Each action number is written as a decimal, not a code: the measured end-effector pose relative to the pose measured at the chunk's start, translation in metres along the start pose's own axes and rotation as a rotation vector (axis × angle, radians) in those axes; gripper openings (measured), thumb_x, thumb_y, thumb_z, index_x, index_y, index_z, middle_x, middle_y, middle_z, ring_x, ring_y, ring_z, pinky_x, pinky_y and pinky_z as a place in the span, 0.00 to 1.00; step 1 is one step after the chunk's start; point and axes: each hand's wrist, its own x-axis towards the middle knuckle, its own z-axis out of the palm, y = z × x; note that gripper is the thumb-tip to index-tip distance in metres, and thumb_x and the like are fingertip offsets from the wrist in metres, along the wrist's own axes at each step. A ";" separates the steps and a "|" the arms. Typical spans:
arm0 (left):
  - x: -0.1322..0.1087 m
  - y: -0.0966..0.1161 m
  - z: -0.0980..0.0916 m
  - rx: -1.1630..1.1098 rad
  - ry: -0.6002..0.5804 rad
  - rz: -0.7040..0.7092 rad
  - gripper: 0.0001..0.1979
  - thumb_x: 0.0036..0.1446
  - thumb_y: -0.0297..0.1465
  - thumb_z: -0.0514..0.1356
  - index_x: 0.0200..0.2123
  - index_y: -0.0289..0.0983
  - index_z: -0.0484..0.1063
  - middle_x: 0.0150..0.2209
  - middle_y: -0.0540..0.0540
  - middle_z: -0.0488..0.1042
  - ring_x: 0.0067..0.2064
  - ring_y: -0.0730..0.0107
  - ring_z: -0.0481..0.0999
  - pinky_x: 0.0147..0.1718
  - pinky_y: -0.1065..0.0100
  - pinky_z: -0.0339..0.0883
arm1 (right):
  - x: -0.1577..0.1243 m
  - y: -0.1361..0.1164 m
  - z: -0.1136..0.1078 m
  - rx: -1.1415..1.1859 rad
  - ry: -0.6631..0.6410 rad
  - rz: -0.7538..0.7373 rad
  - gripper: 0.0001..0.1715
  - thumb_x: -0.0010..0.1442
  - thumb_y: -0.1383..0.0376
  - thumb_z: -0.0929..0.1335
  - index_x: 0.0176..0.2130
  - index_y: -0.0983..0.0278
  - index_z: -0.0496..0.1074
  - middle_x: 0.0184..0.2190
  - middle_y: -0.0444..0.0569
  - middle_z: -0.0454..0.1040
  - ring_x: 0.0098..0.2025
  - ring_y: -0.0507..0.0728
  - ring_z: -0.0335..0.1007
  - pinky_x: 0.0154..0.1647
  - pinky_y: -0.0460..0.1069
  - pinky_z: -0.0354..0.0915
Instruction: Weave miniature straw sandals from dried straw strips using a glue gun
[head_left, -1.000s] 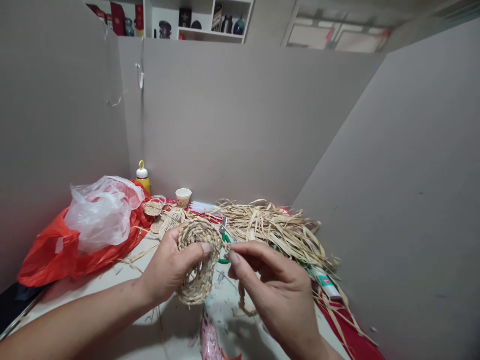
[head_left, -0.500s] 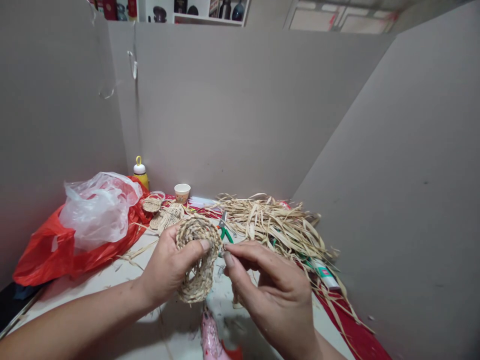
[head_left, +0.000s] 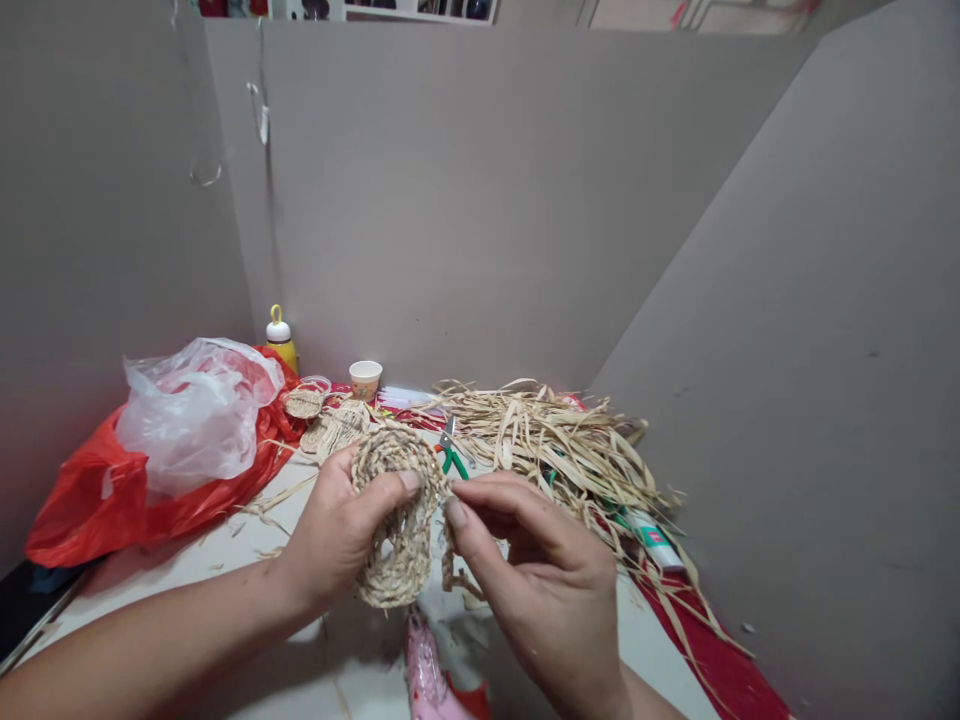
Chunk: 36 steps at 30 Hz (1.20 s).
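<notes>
A coiled, braided straw piece point(head_left: 395, 575), long and oval like a small sole, is gripped by my left hand point(head_left: 341, 530), thumb across its front and fingers behind. At its right edge my right hand point(head_left: 544, 580) pinches the loose end of the straw braid point(head_left: 448, 570) between thumb and forefinger. That braid hangs below the fingertips and partly disappears behind the right hand. Below the coil lies a pink glue gun point(head_left: 426, 665), its nozzle pointing up toward the straw piece.
Dry straw strips point(head_left: 540, 430) are heaped at the back right, with green-handled scissors point(head_left: 451, 455) beside them. A paper cup point(head_left: 365, 380), flat woven pieces point(head_left: 337, 428) and a yellow bottle point(head_left: 280, 342) stand behind. Plastic bags point(head_left: 195, 420) fill the left. Grey panels point(head_left: 450, 200) enclose the table.
The view has tilted slightly down. My right hand has shifted a little, and more of the hanging braid shows beneath its fingertips. My left hand keeps its hold.
</notes>
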 end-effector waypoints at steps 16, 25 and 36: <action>-0.002 -0.003 0.004 -0.048 -0.002 -0.065 0.07 0.48 0.31 0.64 0.29 0.36 0.68 0.23 0.52 0.70 0.23 0.74 0.67 0.24 0.72 0.64 | -0.004 0.003 0.001 0.067 -0.002 0.087 0.09 0.58 0.74 0.70 0.35 0.60 0.75 0.28 0.43 0.74 0.28 0.51 0.69 0.27 0.46 0.66; -0.004 -0.004 0.009 -0.055 0.034 -0.047 0.07 0.48 0.32 0.63 0.30 0.36 0.69 0.23 0.53 0.70 0.24 0.75 0.67 0.25 0.72 0.65 | -0.006 0.003 0.007 0.104 0.034 0.103 0.10 0.57 0.75 0.70 0.32 0.60 0.75 0.27 0.41 0.74 0.29 0.50 0.70 0.30 0.45 0.67; -0.009 -0.004 0.010 -0.256 0.028 -0.092 0.08 0.44 0.28 0.64 0.27 0.37 0.67 0.19 0.54 0.70 0.20 0.74 0.69 0.20 0.73 0.63 | -0.003 -0.004 0.004 0.156 0.039 0.131 0.08 0.54 0.73 0.71 0.30 0.60 0.78 0.26 0.44 0.75 0.26 0.52 0.71 0.24 0.45 0.69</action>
